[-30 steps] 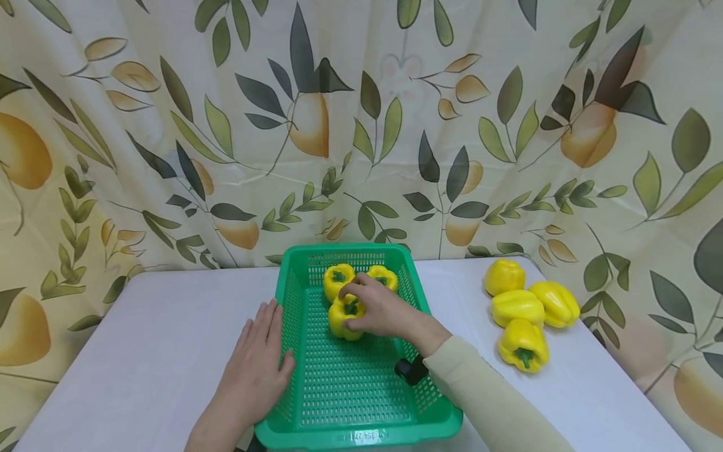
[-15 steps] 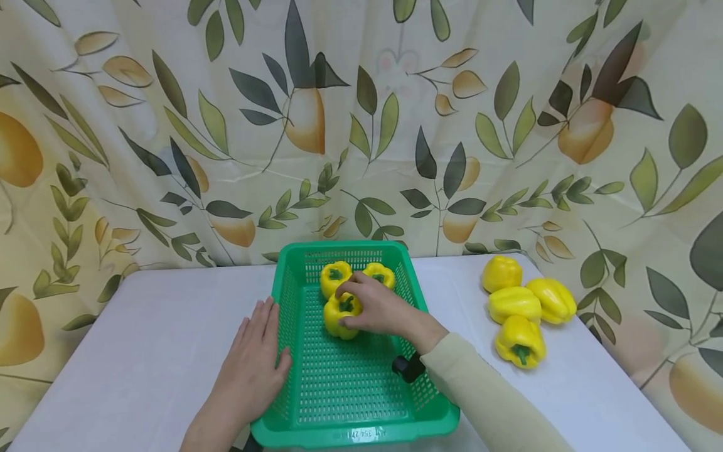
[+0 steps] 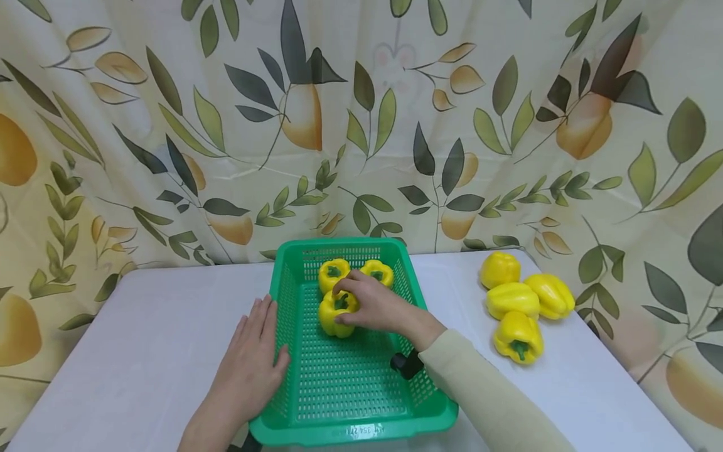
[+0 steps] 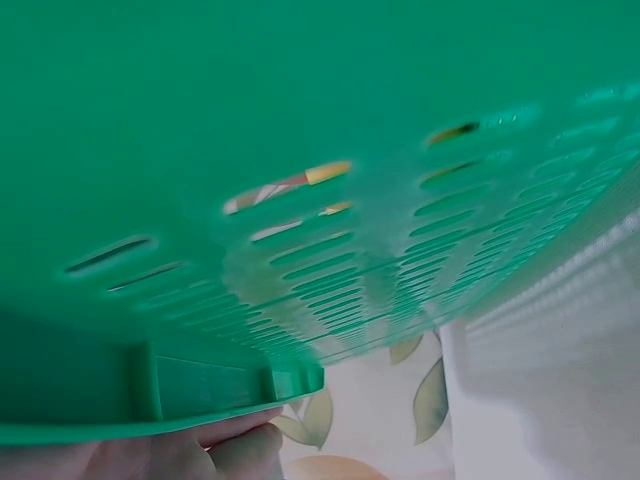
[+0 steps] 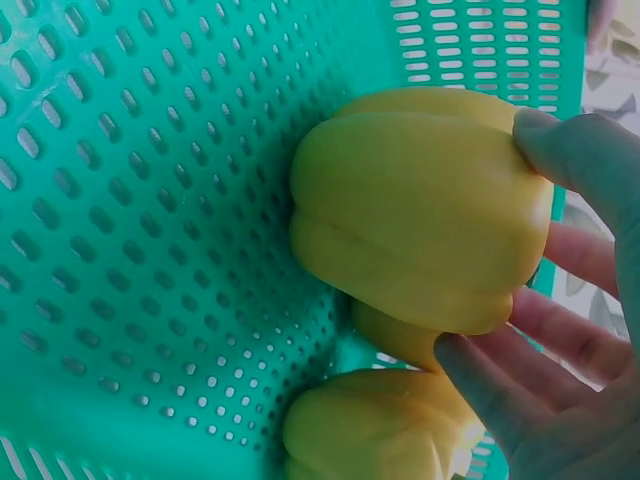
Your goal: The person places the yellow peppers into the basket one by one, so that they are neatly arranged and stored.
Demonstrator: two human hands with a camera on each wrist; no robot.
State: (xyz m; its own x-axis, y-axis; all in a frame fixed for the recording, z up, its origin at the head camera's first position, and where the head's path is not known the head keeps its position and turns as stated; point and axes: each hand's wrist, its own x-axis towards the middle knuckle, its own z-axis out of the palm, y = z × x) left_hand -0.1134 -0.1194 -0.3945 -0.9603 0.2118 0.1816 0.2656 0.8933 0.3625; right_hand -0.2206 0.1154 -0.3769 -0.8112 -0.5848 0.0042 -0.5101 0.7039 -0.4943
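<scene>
As I look across the counter (image 3: 141, 345), I see a person's right hand (image 3: 377, 304) pinching a yellow pepper (image 3: 331, 320) inside a green basket (image 3: 353, 434), the thumb on one side and the fingers on the other. The pepper has its green stem upward, in the far half of the basket and toward the middle; from here I can't tell whether its weight is fully on the basket floor. Just behind it sit two more peppers, the back-left pepper (image 3: 326, 281) and the back-right pepper (image 3: 380, 271), both also stem up.

The left hand (image 3: 251, 361) grasps nothing: it rests along the basket's left rim, fingers straight and pointing away from the person, the thumb spread toward the inside.

Over on the right, well apart from the basket, four loose peppers are bunched together on the white surface. The rearmost pepper (image 3: 500, 270) stands behind the middle pepper (image 3: 513, 300), which lies on its side next to the far-right pepper (image 3: 552, 296); the nearest pepper (image 3: 518, 339) turns its stem toward the person.

A beige sleeve (image 3: 488, 389) covers the right arm, with a black device (image 3: 408, 364) at the wrist. Behind everything hangs a curtain (image 3: 390, 144) printed with leaves and orange fruit.
</scene>
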